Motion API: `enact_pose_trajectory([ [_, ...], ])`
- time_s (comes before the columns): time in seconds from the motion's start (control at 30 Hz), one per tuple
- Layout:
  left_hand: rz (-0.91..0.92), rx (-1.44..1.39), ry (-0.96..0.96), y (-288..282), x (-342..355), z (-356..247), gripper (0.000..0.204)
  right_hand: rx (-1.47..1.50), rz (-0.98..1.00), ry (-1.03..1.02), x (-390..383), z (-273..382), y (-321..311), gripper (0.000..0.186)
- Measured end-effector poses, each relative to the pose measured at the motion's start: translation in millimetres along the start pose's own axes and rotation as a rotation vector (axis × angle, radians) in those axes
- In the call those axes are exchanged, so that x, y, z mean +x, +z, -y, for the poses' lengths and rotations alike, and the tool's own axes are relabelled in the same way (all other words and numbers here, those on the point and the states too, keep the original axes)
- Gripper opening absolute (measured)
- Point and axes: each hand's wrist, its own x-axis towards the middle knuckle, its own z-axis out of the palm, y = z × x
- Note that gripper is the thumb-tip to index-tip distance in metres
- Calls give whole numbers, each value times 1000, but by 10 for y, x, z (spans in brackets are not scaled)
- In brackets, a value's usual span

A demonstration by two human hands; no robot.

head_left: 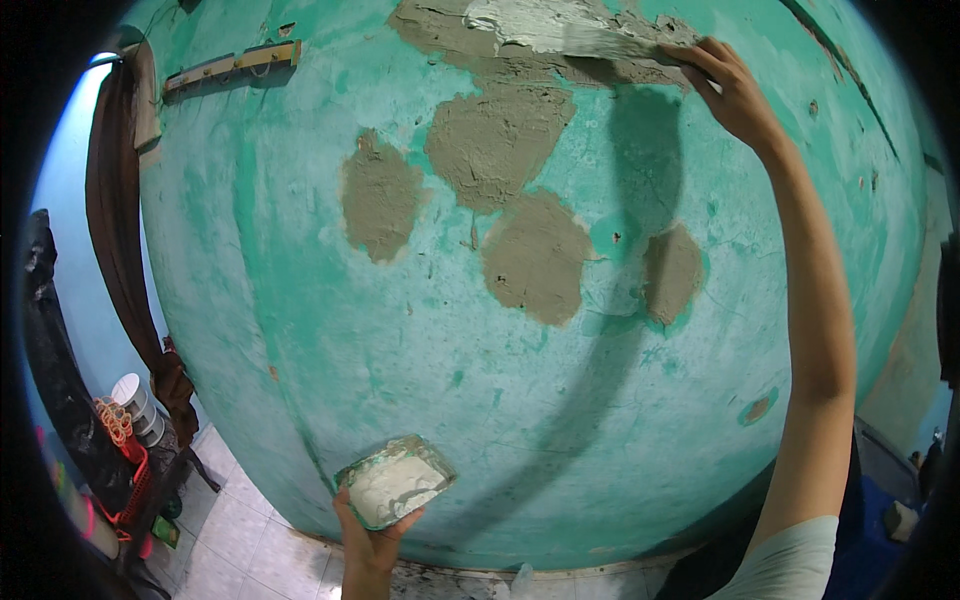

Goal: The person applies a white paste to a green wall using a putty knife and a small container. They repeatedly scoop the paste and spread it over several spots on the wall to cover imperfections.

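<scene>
While a brown curtain [118, 215] is hung past nine o'clock, a container [447, 470] of white putty [392, 490] is gripped from below by the left hand [370, 540] at seven o'clock. Grey mortar patches [500, 140] are spread centrally over the green wall [340, 350]. At one o'clock, a putty knife [610, 46] is grasped by the right hand [728, 88], near a white smear [520, 25].

Pale tiled floor [240, 515] beneath a dark-legged stand [168, 482] at left.

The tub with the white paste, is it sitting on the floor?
No, the left hand is holding the tub of white paste up in front of the green wall.
</scene>
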Motion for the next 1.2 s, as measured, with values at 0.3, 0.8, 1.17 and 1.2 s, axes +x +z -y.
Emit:
enact_pose_trajectory([
  [0.3, 37, -45, 23, 46, -59, -63, 75, 130, -57, 220, -481, -264, -288, 33],
  [0.8, 8, 12, 163, -117, -253, -104, 73, 33, -201, 69, 771, 570, 749, 31],
  [1.17, 9, -61, 91, -62, -227, -262, 72, 157, -199, 162, 124, 164, 234, 32],
  [1.2, 8, -54, 88, -55, -223, -257, 72, 124, -200, 139, 240, 239, 287, 31],
])
